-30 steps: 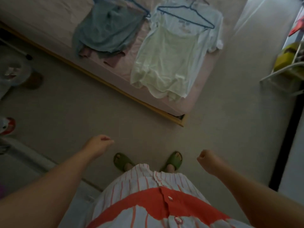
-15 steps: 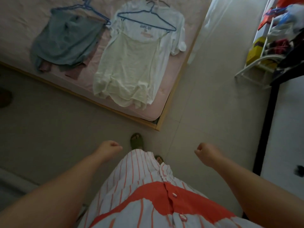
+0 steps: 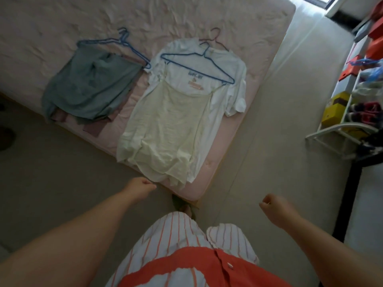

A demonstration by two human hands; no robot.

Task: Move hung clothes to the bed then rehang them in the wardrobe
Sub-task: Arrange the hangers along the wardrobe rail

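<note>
1. Head view: standing at the foot corner of the bed (image 3: 259, 65), clothes laid out on it, wardrobe out of frame.
2. Step judged: first half done for these pieces; second half, rehanging, about to start. Not possible to tell whether more clothes are due on the bed.
3. Left hand (image 3: 138, 188) curled into a loose fist, holding nothing, just short of the hem of the cream top (image 3: 165, 129). Right hand (image 3: 273, 206) likewise fisted, empty, over bare floor, well apart from the bed.
4. Next move, judged: reach to the far end for the blue hanger (image 3: 199, 66) hook, lift so the cloth hangs clear, carry off to the wardrobe.
5. Cream top lies over a white T-shirt (image 3: 230, 67), both near the bed's corner, hems drooping past the edge. Thin, creased, limp fabric.
6. Grey-green garment (image 3: 89, 88) beside them on a second blue hanger (image 3: 116, 45), bunched, with a mauve piece (image 3: 93, 129) showing beneath.
</note>
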